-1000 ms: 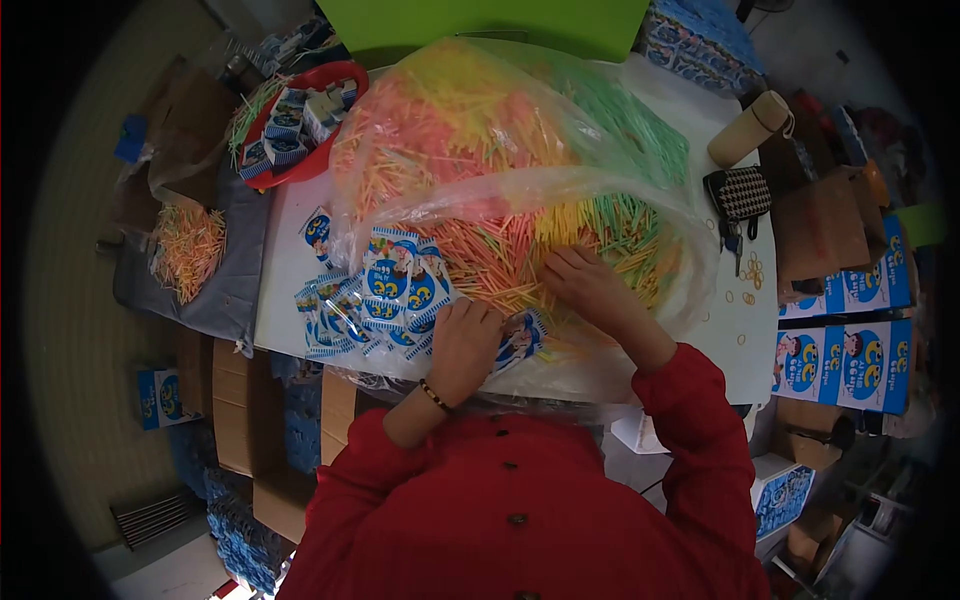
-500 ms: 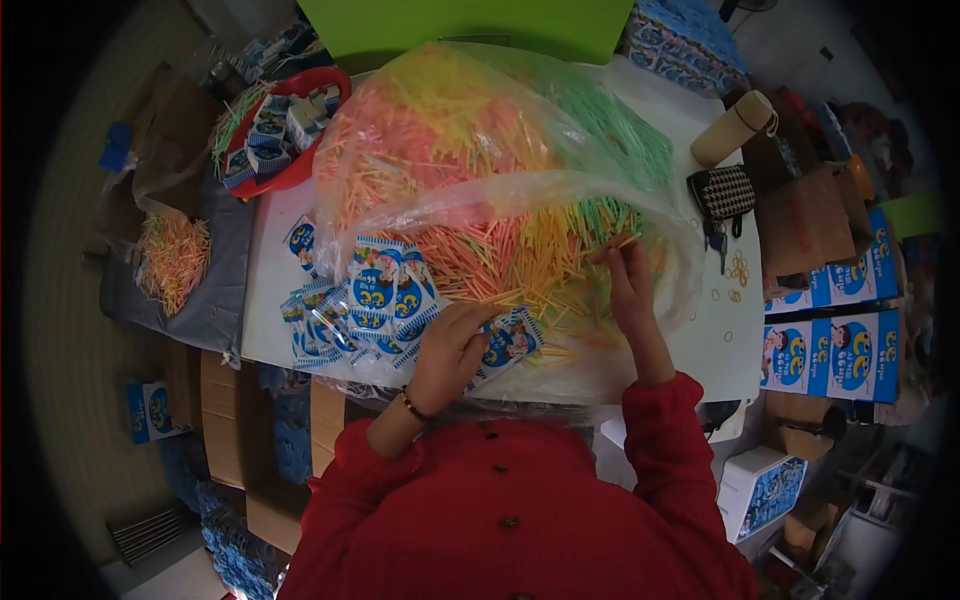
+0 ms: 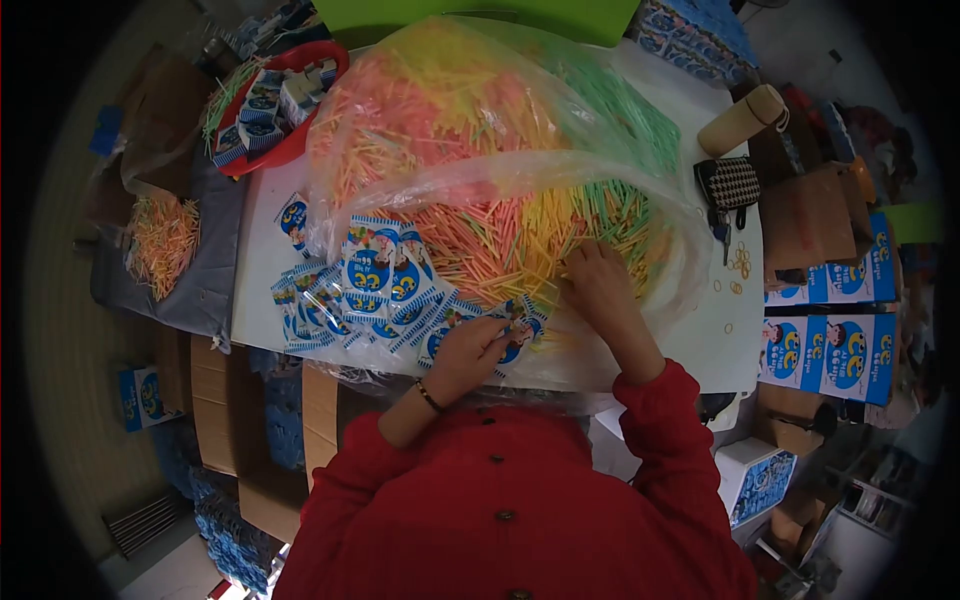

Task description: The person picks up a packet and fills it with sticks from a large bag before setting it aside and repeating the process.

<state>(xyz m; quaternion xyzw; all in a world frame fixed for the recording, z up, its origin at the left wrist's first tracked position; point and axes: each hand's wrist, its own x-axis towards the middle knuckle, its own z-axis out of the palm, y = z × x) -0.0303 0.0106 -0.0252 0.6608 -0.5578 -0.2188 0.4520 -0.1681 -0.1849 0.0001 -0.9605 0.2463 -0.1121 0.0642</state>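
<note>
My left hand (image 3: 468,357) is closed on a small blue-and-white printed packet (image 3: 522,338) near the table's front edge. Fingers curled down, my right hand (image 3: 598,285) is over the yellow part of a heap of thin coloured sticks (image 3: 480,245); anything pinched in its fingertips is too small to make out. The sticks are pink, yellow and green, and lie in a large clear plastic bag (image 3: 480,168) with its mouth towards me. Left of my left hand, several similar packets (image 3: 372,268) overlap in a pile, partly on the plastic.
A red basin (image 3: 290,150) with packets stands at the back left. More sticks (image 3: 163,245) lie on grey cloth at far left. On the right are a beige bottle (image 3: 742,120), a checked pouch (image 3: 728,183), rubber bands (image 3: 739,260) and stacked printed boxes (image 3: 828,355).
My right hand has moved left and a little down, from the green sticks to the yellow ones. My left hand stays at the packet. The whole view has shifted slightly.
</note>
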